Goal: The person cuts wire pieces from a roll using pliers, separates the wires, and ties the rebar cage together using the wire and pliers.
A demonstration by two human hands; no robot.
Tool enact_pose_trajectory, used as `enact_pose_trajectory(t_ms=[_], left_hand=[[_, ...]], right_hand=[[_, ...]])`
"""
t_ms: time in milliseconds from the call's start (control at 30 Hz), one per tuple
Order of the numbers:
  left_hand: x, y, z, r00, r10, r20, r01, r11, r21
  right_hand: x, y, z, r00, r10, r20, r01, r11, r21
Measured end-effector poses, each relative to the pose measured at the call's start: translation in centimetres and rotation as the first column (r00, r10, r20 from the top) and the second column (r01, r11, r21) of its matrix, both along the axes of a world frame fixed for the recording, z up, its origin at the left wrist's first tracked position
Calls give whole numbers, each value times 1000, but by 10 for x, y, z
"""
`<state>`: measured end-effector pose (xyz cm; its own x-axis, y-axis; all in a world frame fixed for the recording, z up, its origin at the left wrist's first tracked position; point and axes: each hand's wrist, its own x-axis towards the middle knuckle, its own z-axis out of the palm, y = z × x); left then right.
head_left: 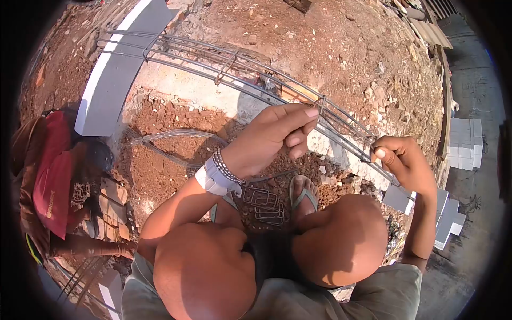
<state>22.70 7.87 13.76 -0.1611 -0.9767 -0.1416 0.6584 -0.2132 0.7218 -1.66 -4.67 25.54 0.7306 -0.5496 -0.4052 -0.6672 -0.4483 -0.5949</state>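
A long rebar cage (186,67) of thin steel bars with square stirrups (226,68) runs diagonally before me. My left hand (277,130), with a beaded bracelet and a pale watch (210,180) at the wrist, is closed in a pinch beside a stirrup on the cage. Whatever lies between those fingertips is too small to make out. Farther right, my right hand (402,160) has its fingers curled and closed on the cage near its right end. Several loose stirrups (265,205) lie on the ground between my feet.
A bundle of tie wire (181,133) lies on the soil at left. A grey-white block (109,85) is under the cage's far end. Another person in a red and brown top (50,176) bends at the left, near bricks (112,205). White blocks (464,144) stand at right.
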Motion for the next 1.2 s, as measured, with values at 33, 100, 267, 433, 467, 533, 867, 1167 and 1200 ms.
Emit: enact_pose_trajectory(t_ms=[33, 100, 267, 433, 467, 533, 867, 1167, 1200], left_hand=[[1, 2, 1, 980, 9, 199, 10, 995, -95], [0, 0, -1, 809, 204, 552, -2, 939, -343], [-8, -7, -11, 313, 541, 780, 86, 802, -591], [-28, -4, -21, 501, 450, 739, -144, 886, -442], [-30, -3, -21, 526, 434, 731, -140, 892, -429], [-34, -1, -18, 584, 401, 706, -118, 902, -415], [-59, 0, -23, 858, 137, 496, -82, 988, -131], [-17, 1, -27, 828, 354, 436, -326, 935, -139], [-11, 3, -27, 813, 358, 459, -329, 933, -146]], right_hand=[[-7, -8, 5, 996, -84, 23, 73, 950, 305], [-20, -22, 13, 993, -115, -24, 111, 850, 515], [-23, -7, 8, 995, -102, -6, 78, 721, 689], [-4, 30, 26, 996, -85, -37, 93, 919, 384], [-2, 31, 27, 999, -10, -52, 25, 956, 294], [2, 39, 30, 997, 44, -57, -40, 997, 70], [62, 79, 71, 825, 138, -549, -366, 869, -333], [120, 80, 54, 796, 158, -584, -364, 896, -254], [123, 76, 53, 824, 142, -549, -311, 923, -228]])
